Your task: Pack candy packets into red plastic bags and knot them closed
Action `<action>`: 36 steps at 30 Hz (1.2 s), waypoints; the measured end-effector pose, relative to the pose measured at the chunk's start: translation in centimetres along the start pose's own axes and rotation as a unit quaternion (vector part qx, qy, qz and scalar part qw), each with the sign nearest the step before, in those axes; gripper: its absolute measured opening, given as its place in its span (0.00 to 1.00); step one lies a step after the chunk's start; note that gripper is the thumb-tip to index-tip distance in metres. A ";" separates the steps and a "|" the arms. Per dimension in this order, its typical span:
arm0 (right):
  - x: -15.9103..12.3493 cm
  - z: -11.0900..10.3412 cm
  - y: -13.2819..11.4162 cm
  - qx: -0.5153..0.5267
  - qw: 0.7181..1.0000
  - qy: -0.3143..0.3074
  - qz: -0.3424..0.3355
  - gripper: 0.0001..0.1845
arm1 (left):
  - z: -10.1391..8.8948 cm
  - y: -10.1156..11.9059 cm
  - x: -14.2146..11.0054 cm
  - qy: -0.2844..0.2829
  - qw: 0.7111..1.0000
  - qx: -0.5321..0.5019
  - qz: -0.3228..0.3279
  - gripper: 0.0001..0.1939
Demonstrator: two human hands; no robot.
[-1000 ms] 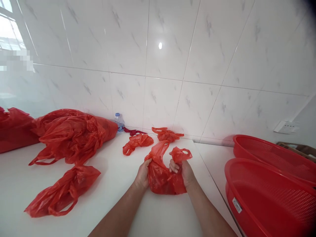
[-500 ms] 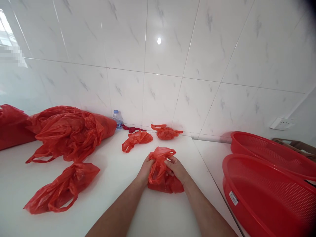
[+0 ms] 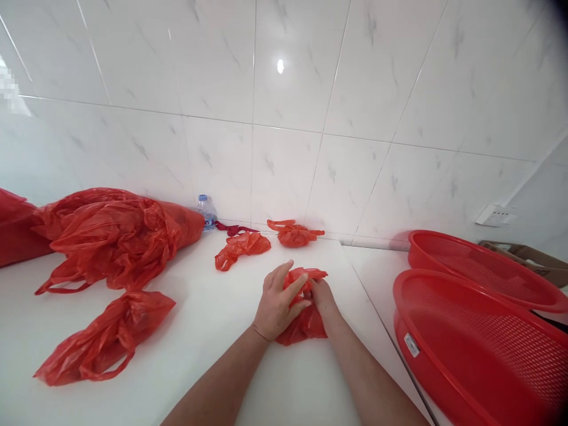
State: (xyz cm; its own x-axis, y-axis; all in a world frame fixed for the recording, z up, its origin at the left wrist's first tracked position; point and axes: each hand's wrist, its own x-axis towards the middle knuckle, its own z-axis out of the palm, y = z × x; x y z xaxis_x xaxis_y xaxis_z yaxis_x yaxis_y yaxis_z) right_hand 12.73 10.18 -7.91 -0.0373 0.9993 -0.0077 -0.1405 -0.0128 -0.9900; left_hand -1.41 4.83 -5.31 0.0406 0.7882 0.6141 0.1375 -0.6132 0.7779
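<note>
A red plastic bag (image 3: 306, 325) sits on the white table in front of me, its top bunched up. My right hand (image 3: 323, 294) is closed around the gathered neck of the bag, its fingertips partly hidden by the plastic. My left hand (image 3: 277, 303) lies over the bag's left side with fingers stretched out and apart, back of the hand toward me. Its fingertips reach across the bunched plastic; whether they touch it I cannot tell. Beyond my hands are a crumpled red bag (image 3: 243, 248) and a tied red bag (image 3: 296, 234).
Left on the table lie a full red bag (image 3: 106, 340) and a big heap of red bags (image 3: 119, 236). By the tiled wall stand a water bottle (image 3: 206, 213) and a dark red strip (image 3: 235, 229). Red plastic baskets (image 3: 448, 331) and a cardboard box (image 3: 532, 260) occupy the right.
My left hand has let go of the bag's side and turned over it with fingers spread. My right hand has gathered the bag's top. The view has shifted slightly right.
</note>
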 end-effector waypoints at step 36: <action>-1.0 -0.4 0.1 -0.117 0.983 0.094 -0.107 0.12 | -1.2 -3.4 0.5 -0.056 0.922 -0.272 -0.268 0.09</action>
State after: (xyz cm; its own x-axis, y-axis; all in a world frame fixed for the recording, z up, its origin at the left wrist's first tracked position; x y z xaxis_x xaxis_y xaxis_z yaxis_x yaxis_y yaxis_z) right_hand 13.11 9.17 -8.03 0.1546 0.9676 0.1998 0.1071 0.1847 -0.9770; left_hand -3.07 7.27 -7.52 0.2176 0.9677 0.1276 -0.3484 -0.0452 0.9363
